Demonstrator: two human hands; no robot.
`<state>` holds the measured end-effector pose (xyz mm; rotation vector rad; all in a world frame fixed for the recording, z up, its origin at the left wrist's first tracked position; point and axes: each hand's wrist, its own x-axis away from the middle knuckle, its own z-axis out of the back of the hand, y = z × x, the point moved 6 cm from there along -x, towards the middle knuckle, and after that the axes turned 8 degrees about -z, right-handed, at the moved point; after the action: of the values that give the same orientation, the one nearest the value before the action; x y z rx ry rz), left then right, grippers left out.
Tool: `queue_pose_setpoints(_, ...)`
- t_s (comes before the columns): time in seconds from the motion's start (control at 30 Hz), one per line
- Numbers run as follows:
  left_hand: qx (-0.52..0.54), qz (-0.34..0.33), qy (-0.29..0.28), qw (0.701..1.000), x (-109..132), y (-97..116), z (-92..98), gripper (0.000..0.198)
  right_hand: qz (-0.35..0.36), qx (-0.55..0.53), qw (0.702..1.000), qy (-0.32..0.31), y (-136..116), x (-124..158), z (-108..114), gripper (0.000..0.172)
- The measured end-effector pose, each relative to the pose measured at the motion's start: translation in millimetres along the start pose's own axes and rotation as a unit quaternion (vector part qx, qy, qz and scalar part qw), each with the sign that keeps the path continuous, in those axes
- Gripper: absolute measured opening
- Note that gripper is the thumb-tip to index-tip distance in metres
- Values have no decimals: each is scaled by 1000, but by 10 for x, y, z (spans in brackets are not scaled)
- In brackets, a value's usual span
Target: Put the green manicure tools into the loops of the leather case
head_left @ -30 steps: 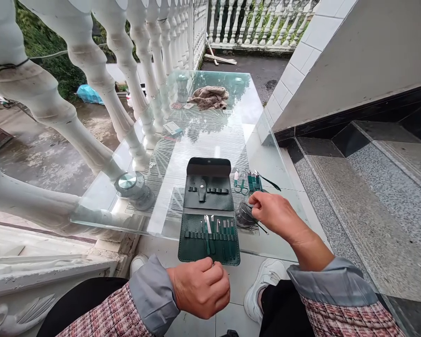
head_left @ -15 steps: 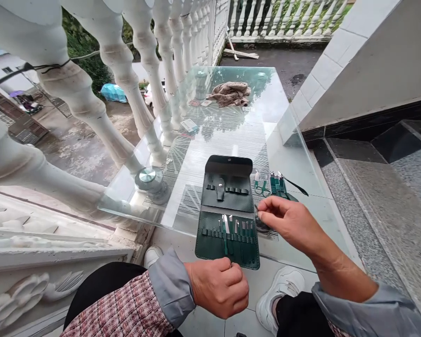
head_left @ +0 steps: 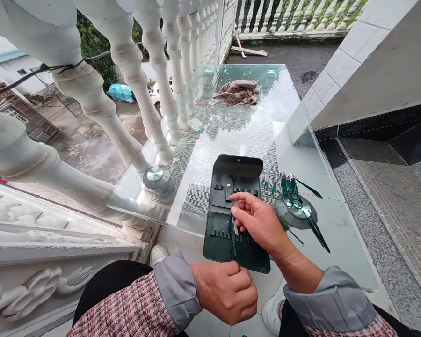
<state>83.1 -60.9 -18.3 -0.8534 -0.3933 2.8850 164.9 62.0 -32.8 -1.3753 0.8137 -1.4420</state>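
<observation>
Head view: your right hand (head_left: pixel 257 220) hangs over the open green case (head_left: pixel 215 220), thumb and forefinger pinched at a thin tool (head_left: pixel 235 229) in its lower row. You cannot tell whether they actually grip it. Your left hand (head_left: pixel 228 290) is clenched by the case's near edge. The case lies unfolded flat on the glass table (head_left: pixel 231 135), probably so every loop faces up. Loose tools (head_left: pixel 291 192) lie just to its right.

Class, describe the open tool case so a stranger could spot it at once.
Find the glass table beside the white balustrade. At its near edge, under the right hand, lies the dark green case, unfolded. Rows of loops set it apart from the loose tools beside it.
</observation>
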Motion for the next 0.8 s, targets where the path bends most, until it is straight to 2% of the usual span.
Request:
queue_pose_setpoints(0.37, 3, 0, 6, 1000, 9, 5, 39, 17, 21, 83, 996, 21, -24, -106, -3, 28)
queue_pose_setpoints(0.8, -23, 21, 0, 1000, 35, -29, 10, 18, 23, 124, 992, -18, 10, -184, 2, 25)
